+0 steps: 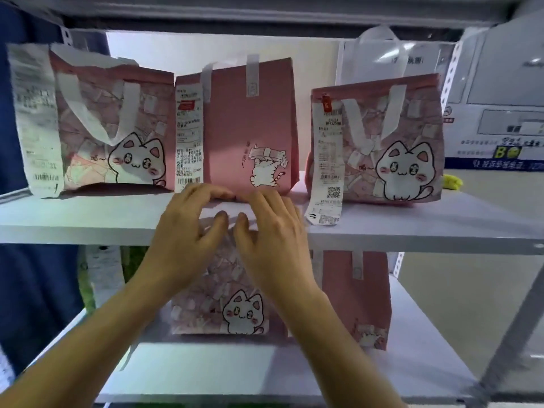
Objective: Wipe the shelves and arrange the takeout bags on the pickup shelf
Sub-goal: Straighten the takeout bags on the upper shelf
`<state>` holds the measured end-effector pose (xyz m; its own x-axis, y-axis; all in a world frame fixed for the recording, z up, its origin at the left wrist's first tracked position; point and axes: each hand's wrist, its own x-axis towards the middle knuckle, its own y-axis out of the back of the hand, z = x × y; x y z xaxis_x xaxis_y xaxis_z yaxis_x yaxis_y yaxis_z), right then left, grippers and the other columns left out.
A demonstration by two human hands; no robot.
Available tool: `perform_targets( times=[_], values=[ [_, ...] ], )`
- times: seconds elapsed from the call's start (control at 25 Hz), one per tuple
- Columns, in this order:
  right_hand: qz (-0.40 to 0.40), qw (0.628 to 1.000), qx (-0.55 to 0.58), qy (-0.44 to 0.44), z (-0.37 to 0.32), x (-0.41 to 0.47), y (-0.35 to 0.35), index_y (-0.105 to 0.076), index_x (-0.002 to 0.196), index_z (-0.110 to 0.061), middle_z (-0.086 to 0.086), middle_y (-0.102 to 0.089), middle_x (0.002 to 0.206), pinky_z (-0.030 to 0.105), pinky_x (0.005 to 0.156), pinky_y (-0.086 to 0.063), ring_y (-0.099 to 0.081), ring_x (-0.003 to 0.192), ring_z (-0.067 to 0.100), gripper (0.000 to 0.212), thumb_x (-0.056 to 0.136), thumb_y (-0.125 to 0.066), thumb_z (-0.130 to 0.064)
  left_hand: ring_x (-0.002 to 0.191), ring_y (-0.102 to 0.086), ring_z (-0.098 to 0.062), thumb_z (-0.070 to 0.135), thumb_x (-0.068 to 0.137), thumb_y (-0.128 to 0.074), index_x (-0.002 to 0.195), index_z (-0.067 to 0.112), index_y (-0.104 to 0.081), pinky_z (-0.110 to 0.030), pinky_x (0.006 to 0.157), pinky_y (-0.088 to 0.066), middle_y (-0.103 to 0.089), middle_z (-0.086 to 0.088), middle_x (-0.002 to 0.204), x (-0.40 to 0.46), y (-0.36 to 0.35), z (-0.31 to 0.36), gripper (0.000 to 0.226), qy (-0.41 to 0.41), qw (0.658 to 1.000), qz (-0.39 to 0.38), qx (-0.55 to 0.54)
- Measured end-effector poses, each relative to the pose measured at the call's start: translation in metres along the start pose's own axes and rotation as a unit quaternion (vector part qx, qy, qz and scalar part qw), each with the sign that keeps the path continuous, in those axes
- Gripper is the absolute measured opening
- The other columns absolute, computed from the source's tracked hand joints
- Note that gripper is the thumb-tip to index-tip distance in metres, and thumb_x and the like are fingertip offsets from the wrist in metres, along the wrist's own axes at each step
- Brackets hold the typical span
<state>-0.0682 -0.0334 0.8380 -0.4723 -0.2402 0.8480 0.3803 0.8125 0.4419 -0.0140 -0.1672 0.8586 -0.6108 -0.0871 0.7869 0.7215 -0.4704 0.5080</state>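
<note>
Pink paper, the middle bag (250, 125) stands upright on the upper shelf (88, 222), between a cat-printed bag (114, 128) on its left and another (379, 139) on its right, none quite touching. My left hand (188, 228) and right hand (273, 231) sit side by side at its foot, fingers (206, 195) curled loosely with the tips against the bag's bottom edge; they enclose nothing, so I would call both loose rather than gripping. I judge this the arranging step: squaring the bag in its row. Next I should nudge it gently, level with its neighbours, keeping its receipt (189, 136) facing out. Two more bags (223, 307) wait on the lower shelf (265, 375).
</note>
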Motion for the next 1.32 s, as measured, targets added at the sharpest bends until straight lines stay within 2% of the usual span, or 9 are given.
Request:
perform_targets(
  times=[0.2,0.36,0.48,0.56,0.72,0.88,1.0,1.16,1.32],
  values=[
    [-0.049,0.994,0.086,0.04,0.001,-0.051,0.002,-0.063,0.122,-0.02,-0.004,-0.065,0.119,0.03,0.1,-0.044,-0.054,0.11,0.012,0.026,0.098,-0.053,-0.026,0.109,-0.053,-0.011,0.017,0.093,-0.052,0.115,0.017,-0.062,-0.019,0.091,-0.041,-0.057,0.008,0.115,-0.045,-0.003,0.011,0.025,0.037,0.997,0.053,0.05],
    [-0.07,0.989,0.129,0.003,-0.002,-0.101,-0.005,-0.066,0.118,-0.019,-0.004,-0.068,0.116,0.024,0.096,-0.043,-0.054,0.107,0.009,0.024,0.099,-0.054,-0.027,0.098,-0.051,-0.006,0.015,0.091,-0.052,0.113,0.015,-0.063,-0.005,0.086,-0.037,-0.058,0.006,0.108,-0.098,-0.002,0.011,0.025,0.087,0.992,0.06,0.066],
    [-0.138,0.979,0.146,-0.022,-0.005,-0.137,-0.016,-0.066,0.12,-0.017,-0.002,-0.068,0.116,0.027,0.094,-0.046,-0.057,0.105,0.014,0.025,0.097,-0.056,-0.022,0.098,-0.055,-0.011,0.019,0.092,-0.051,0.114,0.015,-0.064,-0.011,0.084,-0.041,-0.063,0.002,0.111,-0.141,-0.008,0.007,0.025,0.15,0.986,0.041,0.054],
    [-0.174,0.972,0.153,-0.034,-0.007,-0.157,-0.022,-0.065,0.122,-0.018,-0.002,-0.067,0.118,0.029,0.096,-0.046,-0.057,0.107,0.015,0.027,0.097,-0.056,-0.022,0.099,-0.055,-0.009,0.019,0.093,-0.05,0.113,0.017,-0.063,-0.009,0.085,-0.04,-0.062,0.004,0.111,-0.166,-0.014,0.003,0.024,0.184,0.981,0.031,0.05],
    [-0.215,0.959,0.164,-0.081,-0.003,-0.191,-0.033,-0.065,0.122,-0.02,-0.004,-0.067,0.12,0.025,0.098,-0.04,-0.058,0.111,0.016,0.031,0.095,-0.052,-0.026,0.101,-0.052,-0.005,0.012,0.095,-0.054,0.111,0.022,-0.061,-0.01,0.086,-0.041,-0.059,0.009,0.109,-0.209,-0.024,-0.003,0.02,0.235,0.97,0.001,0.06],
    [-0.255,0.943,0.179,-0.119,0.001,-0.222,-0.046,-0.066,0.123,-0.021,-0.005,-0.067,0.121,0.024,0.094,-0.038,-0.056,0.111,0.014,0.027,0.097,-0.057,-0.02,0.107,-0.055,-0.008,0.019,0.094,-0.049,0.111,0.022,-0.064,-0.015,0.088,-0.043,-0.06,0.01,0.111,-0.243,-0.027,-0.01,0.023,0.283,0.958,-0.03,0.042],
    [-0.272,0.932,0.191,-0.146,-0.003,-0.237,-0.054,-0.064,0.124,-0.022,-0.006,-0.065,0.122,0.031,0.097,-0.046,-0.054,0.111,0.012,0.026,0.098,-0.059,-0.018,0.105,-0.055,-0.006,0.011,0.097,-0.053,0.11,0.022,-0.064,-0.014,0.087,-0.044,-0.061,0.012,0.11,-0.263,-0.025,-0.017,0.021,0.3,0.952,-0.046,0.041],
    [-0.28,0.925,0.18,-0.185,-0.014,-0.257,-0.066,-0.065,0.121,-0.02,-0.007,-0.064,0.116,0.039,0.095,-0.05,-0.056,0.107,0.014,0.025,0.097,-0.06,-0.014,0.108,-0.056,-0.008,0.01,0.095,-0.055,0.111,0.024,-0.063,-0.022,0.089,-0.048,-0.062,0.013,0.111,-0.29,-0.02,-0.035,0.023,0.318,0.945,-0.075,0.011],
    [-0.283,0.912,0.151,-0.256,-0.019,-0.294,-0.069,-0.066,0.12,-0.025,-0.013,-0.062,0.117,0.036,0.099,-0.05,-0.057,0.111,0.01,0.025,0.097,-0.06,-0.016,0.111,-0.054,-0.006,0.015,0.096,-0.053,0.114,0.027,-0.062,-0.033,0.094,-0.048,-0.06,0.016,0.114,-0.322,-0.016,-0.056,0.023,0.33,0.936,-0.123,-0.025]
  ],
)
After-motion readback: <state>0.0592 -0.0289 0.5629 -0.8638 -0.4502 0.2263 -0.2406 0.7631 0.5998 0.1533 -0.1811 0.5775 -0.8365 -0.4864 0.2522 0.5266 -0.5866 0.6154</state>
